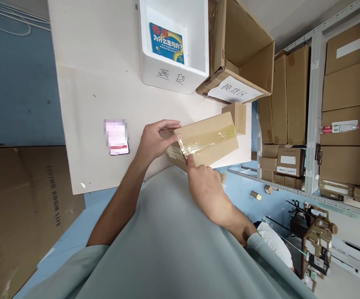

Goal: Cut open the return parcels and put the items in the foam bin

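A taped cardboard box (217,143) lies at a slant near the front edge of the white table. My left hand (156,141) holds its left end, with the fingers along the far edge and the thumb on the taped top corner. My right hand (208,191) is closed, its index finger pressed down at the left end of the shiny tape. A small red tool (186,161) shows beside that fingertip; most of it is hidden under the hand, so its kind is unclear.
On the white table (95,91) lie a phone (119,149), a white foam bin (173,79) holding a blue book (167,43), an open labelled carton (248,62) and a small box (240,118). Shelves with cartons (348,87) stand right; a large carton (27,207) is left.
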A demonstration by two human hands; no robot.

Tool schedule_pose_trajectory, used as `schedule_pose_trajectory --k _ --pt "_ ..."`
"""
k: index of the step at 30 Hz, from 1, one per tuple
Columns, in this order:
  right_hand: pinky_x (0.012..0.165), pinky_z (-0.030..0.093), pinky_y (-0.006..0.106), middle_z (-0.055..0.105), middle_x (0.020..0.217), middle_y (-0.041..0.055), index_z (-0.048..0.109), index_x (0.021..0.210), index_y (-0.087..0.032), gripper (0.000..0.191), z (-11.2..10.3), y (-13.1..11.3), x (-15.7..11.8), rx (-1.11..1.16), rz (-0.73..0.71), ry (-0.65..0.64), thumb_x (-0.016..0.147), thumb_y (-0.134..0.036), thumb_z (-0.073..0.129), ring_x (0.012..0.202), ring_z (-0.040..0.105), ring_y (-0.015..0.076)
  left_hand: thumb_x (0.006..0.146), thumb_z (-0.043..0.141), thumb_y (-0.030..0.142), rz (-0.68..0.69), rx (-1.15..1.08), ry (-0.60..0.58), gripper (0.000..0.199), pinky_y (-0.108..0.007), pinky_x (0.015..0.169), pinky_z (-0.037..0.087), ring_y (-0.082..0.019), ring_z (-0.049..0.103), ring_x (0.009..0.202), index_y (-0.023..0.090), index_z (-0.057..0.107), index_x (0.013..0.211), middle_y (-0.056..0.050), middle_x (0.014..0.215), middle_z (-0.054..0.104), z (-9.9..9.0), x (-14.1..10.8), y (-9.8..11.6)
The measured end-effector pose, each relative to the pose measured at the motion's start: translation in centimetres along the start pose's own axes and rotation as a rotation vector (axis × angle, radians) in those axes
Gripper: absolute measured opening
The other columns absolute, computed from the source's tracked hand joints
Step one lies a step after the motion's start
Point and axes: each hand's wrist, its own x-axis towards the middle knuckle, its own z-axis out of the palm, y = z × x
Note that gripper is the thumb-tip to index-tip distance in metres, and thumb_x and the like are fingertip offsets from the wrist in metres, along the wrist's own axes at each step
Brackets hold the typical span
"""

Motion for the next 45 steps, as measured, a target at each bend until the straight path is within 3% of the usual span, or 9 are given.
schedule_pose_trajectory --k 5,9,16,20,26,29,32,37,45 --pt "0.080 0.060 0.031 0.083 0.100 0.0194 0.047 0.162 -0.012 0.056 1.0 1.1 -0.9 0.019 -0.034 -0.030 0.107 -0.006 0.049 0.097 0.084 0.0281 0.088 0.082 0.038 0.039 0.031 0.091 0.032 -0.049 0.121 0.057 -0.028 0.077 0.122 0.021 0.082 0.115 -0.008 0.124 0.084 0.9 -0.4 0.3" --pt "0.076 0.057 0.032 0.083 0.089 0.0117 0.043 0.168 -0.020 0.054 1.4 4.2 -2.7 0.137 -0.121 0.033 0.114 -0.022 0.047 0.084 0.083 0.0288 0.090 0.079 0.036 -0.008 0.046 0.140 0.039 -0.048 0.117 0.060 -0.028 0.074 0.129 0.022 0.078 0.126 -0.009 0.134 0.080 1.4 -1.5 0.6" --pt "0.069 0.053 0.033 0.083 0.106 0.0128 0.053 0.156 -0.020 0.061 5.6 17.3 3.7 0.661 0.265 0.709 0.116 -0.058 0.027 0.069 0.074 0.0244 0.100 0.072 0.053 -0.067 0.112 0.273 0.047 -0.047 0.111 0.065 -0.032 0.064 0.145 0.025 0.072 0.137 -0.013 0.148 0.070 3.6 -3.6 -0.2" --pt "0.062 0.049 0.029 0.082 0.096 0.0095 0.061 0.143 -0.018 0.065 9.0 20.7 7.3 0.896 0.270 0.648 0.113 -0.067 0.031 0.059 0.070 0.0205 0.101 0.072 0.058 -0.032 0.135 0.279 0.057 -0.046 0.117 0.060 -0.031 0.059 0.151 0.027 0.065 0.148 -0.012 0.157 0.064 4.9 -3.3 -0.9" --pt "0.071 0.054 0.031 0.083 0.097 0.0076 0.061 0.145 -0.019 0.053 11.2 21.4 5.6 1.037 0.268 0.548 0.114 -0.055 0.037 0.065 0.076 0.0215 0.105 0.065 0.059 0.050 0.401 0.263 0.065 -0.054 0.129 0.047 -0.033 0.052 0.157 0.028 0.051 0.161 -0.015 0.166 0.056 6.6 -1.3 -0.1" --pt "0.070 0.055 0.030 0.084 0.104 0.0069 0.059 0.146 -0.020 0.047 11.9 22.3 5.3 1.143 0.244 0.477 0.115 -0.048 0.039 0.064 0.077 0.0195 0.107 0.063 0.052 0.183 0.628 0.218 0.059 -0.065 0.138 0.026 -0.037 0.034 0.168 0.031 0.051 0.162 -0.013 0.174 0.047 9.6 -0.6 2.5" --pt "0.073 0.058 0.031 0.084 0.118 0.0081 0.058 0.145 -0.022 0.041 12.8 23.3 5.7 1.208 0.215 0.451 0.113 -0.043 0.043 0.066 0.077 0.0189 0.110 0.059 0.046 0.305 0.778 -0.034 0.049 -0.073 0.138 0.015 -0.037 0.025 0.172 0.034 0.057 0.157 -0.008 0.173 0.050 14.8 0.2 4.9" --pt "0.081 0.062 0.032 0.083 0.125 0.0076 0.059 0.149 -0.022 0.040 13.7 24.5 6.2 1.217 0.122 0.408 0.113 -0.033 0.044 0.081 0.081 0.0204 0.113 0.049 0.038 0.348 0.913 -0.310 0.042 -0.067 0.139 0.022 -0.036 0.039 0.166 0.026 0.066 0.149 -0.012 0.163 0.062 22.0 1.9 4.9" --pt "0.088 0.055 0.028 0.085 0.122 0.0076 0.053 0.163 -0.021 0.051 11.6 26.1 6.8 1.032 -0.016 0.326 0.114 -0.029 0.045 0.101 0.081 0.0227 0.112 0.052 0.035 0.346 0.967 -0.247 0.033 -0.063 0.137 0.032 -0.034 0.051 0.158 0.026 0.073 0.137 -0.011 0.153 0.070 22.6 2.7 2.8"
